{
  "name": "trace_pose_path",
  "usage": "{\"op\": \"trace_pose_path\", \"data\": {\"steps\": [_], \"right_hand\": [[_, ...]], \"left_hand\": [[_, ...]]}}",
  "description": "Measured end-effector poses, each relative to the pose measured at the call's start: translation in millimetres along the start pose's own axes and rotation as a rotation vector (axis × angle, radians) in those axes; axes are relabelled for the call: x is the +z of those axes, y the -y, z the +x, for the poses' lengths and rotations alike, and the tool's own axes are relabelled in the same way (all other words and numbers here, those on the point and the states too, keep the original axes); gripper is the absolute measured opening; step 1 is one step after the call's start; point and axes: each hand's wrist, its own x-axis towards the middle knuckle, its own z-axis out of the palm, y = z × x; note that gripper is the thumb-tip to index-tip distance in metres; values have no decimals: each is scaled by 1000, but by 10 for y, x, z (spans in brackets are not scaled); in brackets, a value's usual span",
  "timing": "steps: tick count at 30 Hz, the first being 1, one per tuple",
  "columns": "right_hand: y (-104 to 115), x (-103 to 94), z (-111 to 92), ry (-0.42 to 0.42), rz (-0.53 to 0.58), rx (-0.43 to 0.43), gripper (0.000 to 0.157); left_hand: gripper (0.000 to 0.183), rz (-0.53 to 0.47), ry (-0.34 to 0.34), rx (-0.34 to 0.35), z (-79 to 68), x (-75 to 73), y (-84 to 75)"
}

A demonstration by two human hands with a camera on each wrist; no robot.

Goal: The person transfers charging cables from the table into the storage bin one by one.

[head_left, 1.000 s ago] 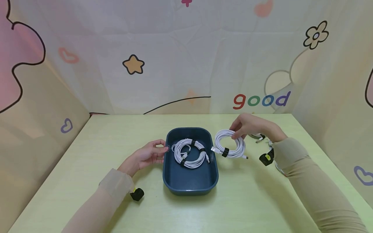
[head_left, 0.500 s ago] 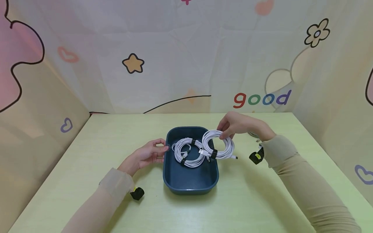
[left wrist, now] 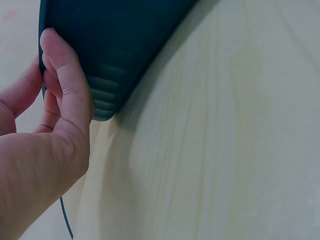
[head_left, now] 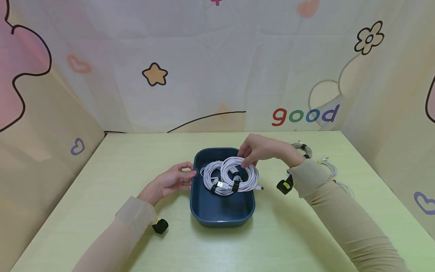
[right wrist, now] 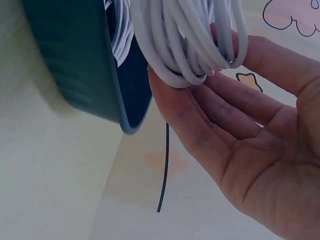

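A dark blue plastic bin stands upright on the table. My left hand holds its left wall near the back; in the left wrist view the thumb and fingers pinch that wall. A coiled white USB cable with black ties lies inside the bin. Over the bin's right side, my right hand grips a second coiled white cable by its back edge, overlapping the first coil in the head view. The right wrist view shows this held coil between thumb and fingers, level with the rim.
Several more coiled cables sit on the table to the right, partly behind my right forearm: one with a black tie, one with a yellow tie, another with a red tie. A printed cloth backdrop rises behind the table.
My right hand has carried the white cable coil leftward from beside the bin to over its right side. Cables behind the right arm now show more. The left hand has stayed on the bin.
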Motion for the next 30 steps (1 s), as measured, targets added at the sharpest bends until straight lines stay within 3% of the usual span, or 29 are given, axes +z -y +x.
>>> {"op": "trace_pose_path", "data": {"steps": [9,20,30], "right_hand": [[112,163,135,50,-17,-49,26],[237,314,224,73,-33,-39,29],[259,438,281,101,-46,-67,21]], "left_hand": [[7,13,-4,-3,0,-9,12],[7,8,-16,-9,-16,15,-14],[7,-4,-11,-8,-14,13,-15]]}}
